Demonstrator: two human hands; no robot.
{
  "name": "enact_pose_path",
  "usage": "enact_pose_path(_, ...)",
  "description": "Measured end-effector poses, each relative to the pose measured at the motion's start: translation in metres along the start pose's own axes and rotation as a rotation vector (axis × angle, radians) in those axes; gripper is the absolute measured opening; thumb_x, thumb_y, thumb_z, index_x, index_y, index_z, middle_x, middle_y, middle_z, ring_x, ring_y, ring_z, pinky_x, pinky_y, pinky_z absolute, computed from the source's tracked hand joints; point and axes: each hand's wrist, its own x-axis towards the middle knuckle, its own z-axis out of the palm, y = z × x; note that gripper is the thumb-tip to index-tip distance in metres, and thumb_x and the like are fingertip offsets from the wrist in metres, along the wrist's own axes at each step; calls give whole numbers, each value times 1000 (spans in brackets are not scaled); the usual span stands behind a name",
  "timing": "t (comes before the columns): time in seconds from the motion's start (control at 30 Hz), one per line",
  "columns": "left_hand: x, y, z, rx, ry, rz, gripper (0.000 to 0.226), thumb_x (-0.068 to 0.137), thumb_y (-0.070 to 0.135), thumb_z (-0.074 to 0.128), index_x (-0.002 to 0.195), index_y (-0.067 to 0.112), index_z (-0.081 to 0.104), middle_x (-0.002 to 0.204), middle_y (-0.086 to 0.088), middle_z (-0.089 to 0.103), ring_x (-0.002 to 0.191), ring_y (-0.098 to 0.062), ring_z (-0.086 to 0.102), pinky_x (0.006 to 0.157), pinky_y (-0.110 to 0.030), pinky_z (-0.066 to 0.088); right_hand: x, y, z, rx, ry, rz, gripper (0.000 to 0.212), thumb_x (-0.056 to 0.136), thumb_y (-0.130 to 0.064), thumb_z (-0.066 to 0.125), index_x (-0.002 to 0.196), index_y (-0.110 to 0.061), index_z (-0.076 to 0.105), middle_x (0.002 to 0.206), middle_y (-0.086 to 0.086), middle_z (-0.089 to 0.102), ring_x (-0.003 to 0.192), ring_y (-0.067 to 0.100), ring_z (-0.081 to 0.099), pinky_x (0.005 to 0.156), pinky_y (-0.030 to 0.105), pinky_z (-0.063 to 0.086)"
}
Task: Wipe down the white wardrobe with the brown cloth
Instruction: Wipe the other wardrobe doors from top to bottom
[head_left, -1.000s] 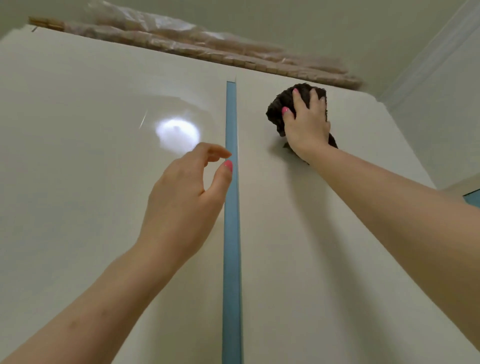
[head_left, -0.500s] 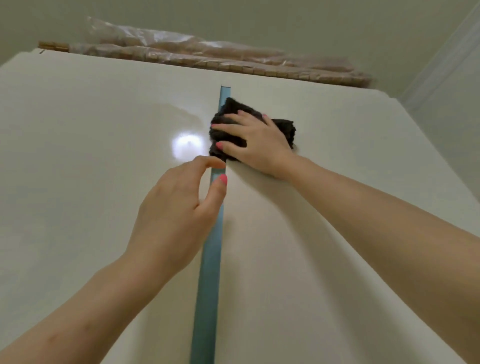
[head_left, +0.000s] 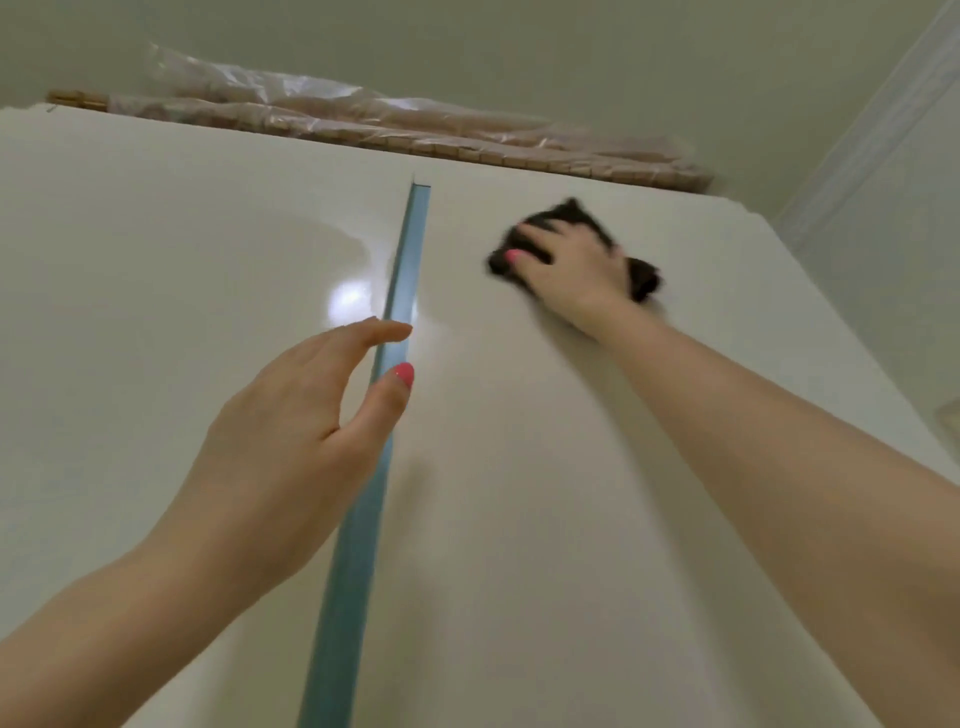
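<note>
The white wardrobe (head_left: 545, 493) fills the view, seen from below, with a blue strip (head_left: 363, 493) running up between its two doors. My right hand (head_left: 576, 275) presses the dark brown cloth (head_left: 644, 275) flat against the upper part of the right door, blurred by motion. The cloth shows above and to the right of the fingers. My left hand (head_left: 291, 452) hovers in front of the left door beside the blue strip, fingers apart and holding nothing.
Rolled mats wrapped in clear plastic (head_left: 395, 127) lie on top of the wardrobe along its upper edge. The ceiling is above them, and a wall with white trim (head_left: 883, 119) stands at the right.
My right hand has swept the cloth from the blue strip back to the right across the right door. My left hand has opened its fingers a little and stayed by the strip.
</note>
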Motion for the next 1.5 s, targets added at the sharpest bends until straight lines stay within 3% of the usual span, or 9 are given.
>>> enact_pose_path(0.17,7,43,43,-67,-56,19,41,85,53,33,126,50,42,111,33,41,82,29,36,78,-18,24,-23,13,-3,99,-131,-358,43,99,-52,39,142,-46,39,156,-15,30,148,11,15,119,46,3)
enact_pose_path(0.33,1,42,50,-52,-87,54,48,81,60,26,127,52,38,113,39,39,91,24,31,80,0,23,-34,141,-41,-40,79,197,44,101,-47,35,142,-34,42,154,-4,37,143,19,29,116,48,24)
enact_pose_path(0.43,0,31,44,-50,-52,-4,47,85,67,29,127,50,41,106,43,36,97,23,23,80,-8,24,-50,180,-51,-40,64,546,49,101,-50,30,147,-34,35,158,0,28,148,25,16,118,57,11)
enact_pose_path(0.5,-1,29,45,-42,-43,-51,45,86,62,31,128,49,42,112,35,39,104,14,29,86,-18,23,-49,174,-49,-24,26,560,51,100,-52,30,149,-35,31,161,-1,21,150,25,9,118,58,4)
enact_pose_path(0.8,13,84,91,30,-67,-68,50,87,52,28,132,38,42,144,12,41,139,-11,27,115,-42,18,-103,148,-52,149,-201,-297,45,96,-55,45,139,-52,38,157,-19,26,145,-2,9,121,37,-2)
enact_pose_path(1.0,-2,83,80,49,-70,-19,52,82,53,27,131,43,41,143,19,40,139,-2,23,108,-25,17,-106,200,-64,96,63,677,55,100,-53,33,151,-35,24,161,1,18,149,26,10,117,56,10)
enact_pose_path(1.07,-7,80,75,48,-62,-37,53,82,53,27,131,42,42,142,20,39,138,-2,24,104,-23,18,-118,172,-53,26,41,742,56,100,-53,28,153,-34,19,163,3,11,150,30,2,116,60,2)
enact_pose_path(1.37,-29,114,84,2,6,-71,46,85,41,35,129,37,47,138,16,47,134,-5,34,110,-33,28,-191,20,-24,74,-276,-584,59,90,-50,25,148,-36,31,161,-7,18,150,19,3,120,55,-5)
enact_pose_path(1.5,-46,109,68,49,-48,-53,48,85,48,31,132,43,41,136,27,37,134,4,26,114,-29,20,-153,68,-39,6,-258,-495,49,99,-52,30,147,-47,24,161,-16,12,150,7,1,122,47,-1)
